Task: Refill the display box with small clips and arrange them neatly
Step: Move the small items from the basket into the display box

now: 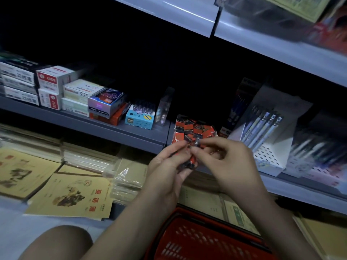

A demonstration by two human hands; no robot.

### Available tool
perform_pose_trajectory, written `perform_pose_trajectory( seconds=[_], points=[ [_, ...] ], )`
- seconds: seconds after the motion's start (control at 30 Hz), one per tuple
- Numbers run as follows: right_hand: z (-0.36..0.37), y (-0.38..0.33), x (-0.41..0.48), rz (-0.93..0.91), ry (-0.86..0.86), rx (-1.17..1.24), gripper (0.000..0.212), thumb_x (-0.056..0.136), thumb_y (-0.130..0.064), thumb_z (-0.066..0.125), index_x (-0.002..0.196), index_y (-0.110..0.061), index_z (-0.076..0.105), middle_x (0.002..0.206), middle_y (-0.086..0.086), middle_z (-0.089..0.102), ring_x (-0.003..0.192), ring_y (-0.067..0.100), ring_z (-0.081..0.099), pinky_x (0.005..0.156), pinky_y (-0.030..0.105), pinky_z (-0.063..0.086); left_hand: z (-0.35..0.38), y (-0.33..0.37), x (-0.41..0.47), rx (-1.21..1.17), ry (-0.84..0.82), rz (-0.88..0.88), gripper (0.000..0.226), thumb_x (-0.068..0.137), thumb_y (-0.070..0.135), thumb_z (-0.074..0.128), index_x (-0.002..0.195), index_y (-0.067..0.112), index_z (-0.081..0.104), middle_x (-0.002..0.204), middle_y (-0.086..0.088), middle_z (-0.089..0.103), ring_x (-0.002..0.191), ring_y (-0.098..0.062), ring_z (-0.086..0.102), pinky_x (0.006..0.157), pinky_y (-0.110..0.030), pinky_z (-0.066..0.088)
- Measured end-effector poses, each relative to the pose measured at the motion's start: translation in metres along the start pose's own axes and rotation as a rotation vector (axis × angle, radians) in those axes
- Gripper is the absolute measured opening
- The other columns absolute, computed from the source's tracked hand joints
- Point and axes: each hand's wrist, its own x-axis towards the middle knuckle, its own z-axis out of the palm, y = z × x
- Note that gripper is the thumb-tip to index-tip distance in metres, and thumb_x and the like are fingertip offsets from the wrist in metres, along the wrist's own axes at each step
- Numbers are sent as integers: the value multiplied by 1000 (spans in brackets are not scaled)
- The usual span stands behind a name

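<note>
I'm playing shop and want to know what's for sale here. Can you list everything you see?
shelf: one, grey, across the middle.
display box: one, red and black, on the shelf's edge just above the hands.
small clips: many, black and red, in the display box and in both hands.
deli box: one, light blue, left of the display box.
stacked boxes: several, white and red, far left of the shelf.
pens: several, pale blue, in the white stand on the right.
exercise books: stacks, yellow, lower left.
basket: one, red, bottom.
left hand: holds a bunch of clips.
right hand: pinches one clip.
</note>
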Motion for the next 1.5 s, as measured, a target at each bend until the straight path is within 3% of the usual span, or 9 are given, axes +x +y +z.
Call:
perform_pose_trajectory(
  seconds=[0.2,0.33,0.47,0.67,0.8,0.97,1.23,1.4,1.5],
  points=[
    [1,6,8,180,-56,182,12,78,-27,86,86,-22,80,75,2,77,72,20,76,74,44,63,0,-3,-5,76,-38,26,36,91,-8,66,120,12,74,115,-5,79,98,-14,77,81,-29,63],
    [-12,-5,23,158,24,288,14,79,-6,82,86,-17,77,73,4,76,66,13,72,74,34,61,-4,3,-1,-4,-9,76,34,94,-11,60,122,4,69,117,-15,76,109,-26,75,89,-35,63],
    [-14,-5,54,-124,249,-139,16,88,-14,79,99,-24,77,78,-12,74,72,-3,69,67,9,52,-10,12,3,-3,48,80,25,103,-6,49,119,1,67,114,-19,76,107,-30,75,90,-41,63],
    [-6,31,73,-195,-56,-623,28,95,-8,68,110,-29,78,98,0,76,79,17,66,69,27,47,-8,18,3,-89,4,34,48,93,-19,32,130,-5,58,130,-27,65,119,-35,67,104,-43,53],
    [-15,24,45,-194,41,-379,33,99,-7,60,116,-29,76,102,-12,71,78,1,58,68,12,42,-2,18,0,-89,-75,52,48,97,-20,35,131,0,62,130,-24,67,118,-33,70,110,-44,51],
    [-8,-11,7,76,-12,184,8,87,-34,79,93,-29,78,78,-6,76,72,9,72,66,26,56,9,8,-3,-78,-178,89,46,102,-10,40,142,5,54,133,-18,69,124,-27,67,114,-41,46],
    [3,-9,-5,273,-163,554,13,86,-10,81,97,-15,78,80,3,78,70,9,72,65,21,56,9,9,-9,84,-219,167,43,99,12,49,142,12,56,131,-5,73,125,-18,67,111,-39,46],
    [12,-3,26,-185,227,-140,11,89,-20,77,97,-28,76,91,-13,69,84,4,62,73,21,51,-9,17,-5,81,-42,232,30,106,15,47,133,12,59,120,-10,77,115,-24,73,104,-40,50],
    [28,1,40,-372,228,-463,10,90,-24,77,100,-23,79,96,-11,71,95,16,53,77,34,50,-17,19,-3,32,39,162,30,107,15,45,132,9,58,115,-11,78,109,-25,75,99,-40,53]
  ],
)
